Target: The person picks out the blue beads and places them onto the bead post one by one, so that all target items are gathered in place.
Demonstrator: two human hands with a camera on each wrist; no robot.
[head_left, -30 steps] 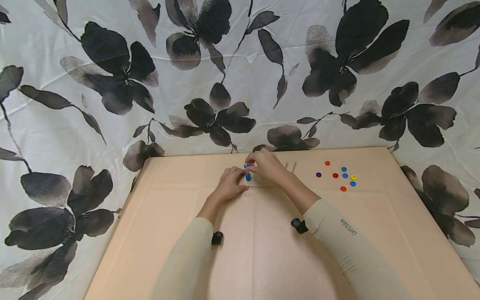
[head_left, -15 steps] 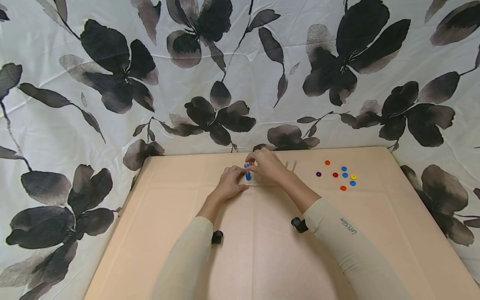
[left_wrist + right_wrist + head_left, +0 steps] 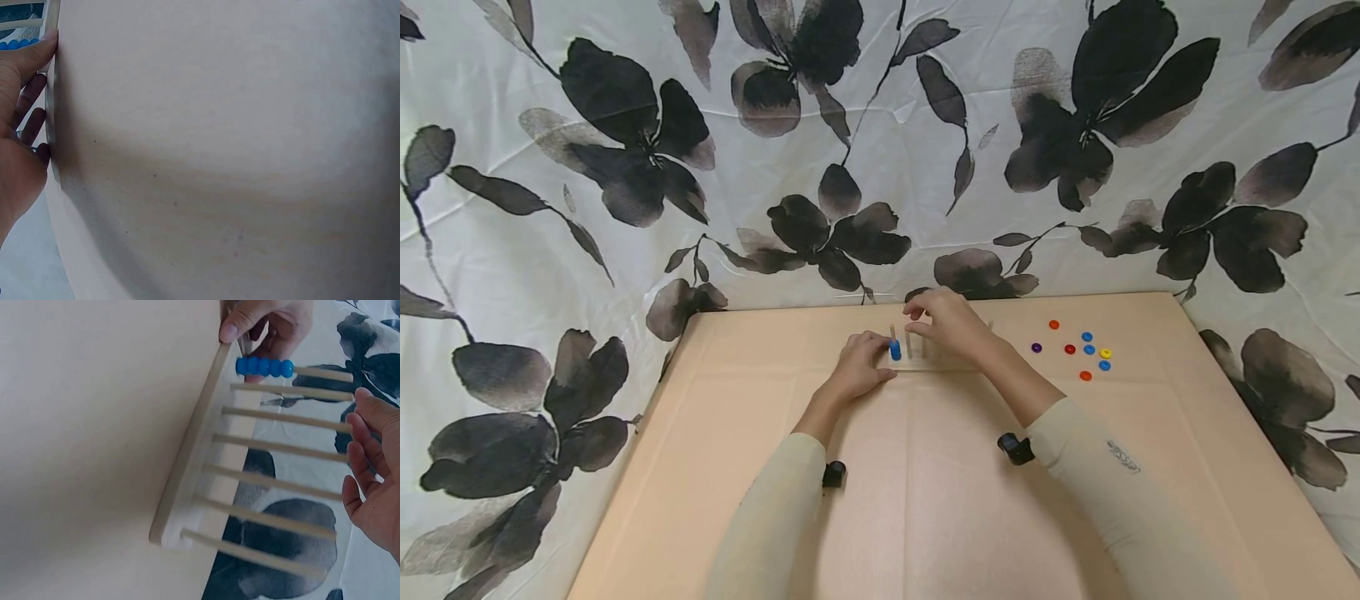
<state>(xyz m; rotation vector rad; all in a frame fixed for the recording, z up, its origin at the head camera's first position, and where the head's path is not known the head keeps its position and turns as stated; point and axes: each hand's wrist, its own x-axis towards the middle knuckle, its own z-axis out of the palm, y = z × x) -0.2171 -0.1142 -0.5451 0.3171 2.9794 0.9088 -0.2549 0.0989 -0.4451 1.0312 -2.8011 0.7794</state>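
A wooden rack with a flat base (image 3: 187, 462) and several upright pegs (image 3: 284, 447) stands near the table's back edge. Blue ring beads (image 3: 265, 367) are stacked on its leftmost peg, seen also as a blue column (image 3: 895, 350) in the head view. My left hand (image 3: 859, 367) grips that end of the base, thumb on the front edge and other fingers behind, as the right wrist view shows. Beside the peg tips hovers my right hand (image 3: 951, 321), fingers loosely bent, nothing between them. In the left wrist view, my left hand (image 3: 19, 119) partly hides the beads.
Loose beads lie on the table (image 3: 925, 483) right of the rack: purple (image 3: 1037, 348), red (image 3: 1070, 349), yellow (image 3: 1105, 354), several blue (image 3: 1087, 337) and orange (image 3: 1086, 376). A floral cloth (image 3: 880, 150) hangs behind the table's back edge.
My right hand has let go of a blue bead at the top of the leftmost peg and moved right. Beads now sit together lower on that peg. The left hand has stayed put.
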